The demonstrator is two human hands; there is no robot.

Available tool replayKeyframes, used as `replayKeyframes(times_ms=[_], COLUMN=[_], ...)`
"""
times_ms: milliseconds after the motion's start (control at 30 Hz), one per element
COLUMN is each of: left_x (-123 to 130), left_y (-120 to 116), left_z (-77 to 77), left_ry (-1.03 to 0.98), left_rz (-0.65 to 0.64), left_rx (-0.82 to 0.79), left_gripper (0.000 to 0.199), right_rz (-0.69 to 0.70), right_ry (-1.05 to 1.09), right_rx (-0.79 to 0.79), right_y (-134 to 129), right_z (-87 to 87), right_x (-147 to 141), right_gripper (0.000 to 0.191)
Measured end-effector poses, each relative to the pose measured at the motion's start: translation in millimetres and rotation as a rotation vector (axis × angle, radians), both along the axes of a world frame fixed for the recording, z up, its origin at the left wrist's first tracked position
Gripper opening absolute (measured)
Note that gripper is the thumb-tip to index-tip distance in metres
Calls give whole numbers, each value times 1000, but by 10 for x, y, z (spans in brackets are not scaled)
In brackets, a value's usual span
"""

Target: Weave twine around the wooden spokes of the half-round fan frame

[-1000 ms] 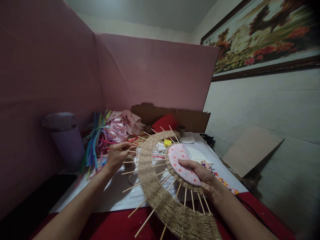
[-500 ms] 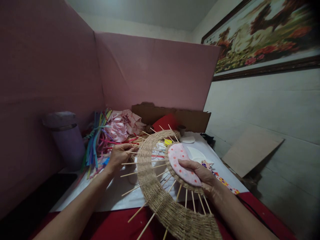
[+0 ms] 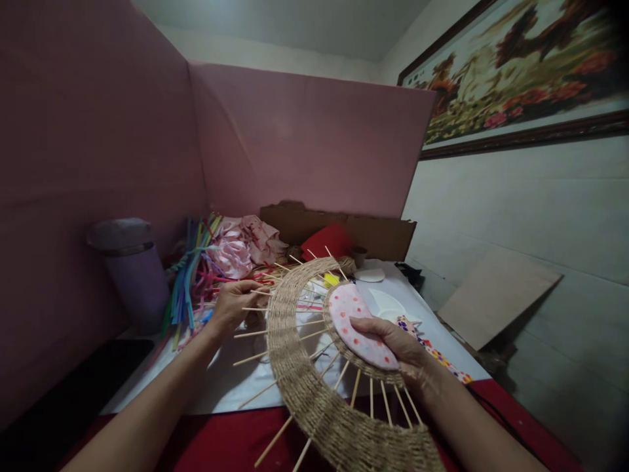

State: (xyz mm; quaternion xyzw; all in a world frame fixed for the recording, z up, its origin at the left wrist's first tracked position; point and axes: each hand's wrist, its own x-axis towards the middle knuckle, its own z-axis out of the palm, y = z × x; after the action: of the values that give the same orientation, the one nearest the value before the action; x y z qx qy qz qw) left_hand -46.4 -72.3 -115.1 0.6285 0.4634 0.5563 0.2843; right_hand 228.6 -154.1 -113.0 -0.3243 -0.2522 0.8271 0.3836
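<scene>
A woven fan-shaped piece has a wide curved band of twisted straw cord (image 3: 289,341) on thin wooden sticks that fan outward past its edge. At its centre is a pink dotted half-round pad (image 3: 361,331) with a cord rim. My right hand (image 3: 400,344) grips this pad, thumb on top and fingers hidden beneath. On the band's upper left, my left hand (image 3: 238,305) has its fingers pinched together at the stick ends; what lies between the fingertips is too small to make out.
Colourful pipe cleaners (image 3: 184,282), crumpled pink fabric (image 3: 238,246) and a purple tumbler (image 3: 135,278) are at the left. A cardboard strip (image 3: 383,237) stands behind. White rounded pieces (image 3: 386,303) and a flowered strip (image 3: 442,357) lie right on the white-covered table (image 3: 211,387).
The woven piece has turned slightly, its upper sticks shifting left and its lower end moving right and down. My left hand has moved a little along the stick ends.
</scene>
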Motion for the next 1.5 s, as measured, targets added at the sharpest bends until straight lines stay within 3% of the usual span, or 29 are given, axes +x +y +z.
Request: replayKeyframes(times_ms=[167, 400, 667, 900, 1200, 1500], left_x=[-95, -187, -209, -243, -131, -63], left_y=[25, 24, 21, -8, 16, 2], left_z=[15, 33, 86, 182, 115, 53], left_ry=[137, 361, 421, 321, 37, -92], left_rz=[82, 218, 227, 112, -26, -97], left_rx=[93, 219, 239, 145, -6, -141], left_gripper=[26, 22, 19, 17, 22, 22], right_rz=[25, 32, 75, 67, 115, 81], right_ry=[-65, -65, -78, -65, 4, -18], right_rx=[69, 34, 56, 83, 112, 125], right_y=[15, 23, 28, 0, -4, 1], right_z=[-37, -29, -70, -77, -51, -82], right_x=[29, 33, 42, 38, 39, 36], right_gripper=[43, 44, 46, 46, 44, 46])
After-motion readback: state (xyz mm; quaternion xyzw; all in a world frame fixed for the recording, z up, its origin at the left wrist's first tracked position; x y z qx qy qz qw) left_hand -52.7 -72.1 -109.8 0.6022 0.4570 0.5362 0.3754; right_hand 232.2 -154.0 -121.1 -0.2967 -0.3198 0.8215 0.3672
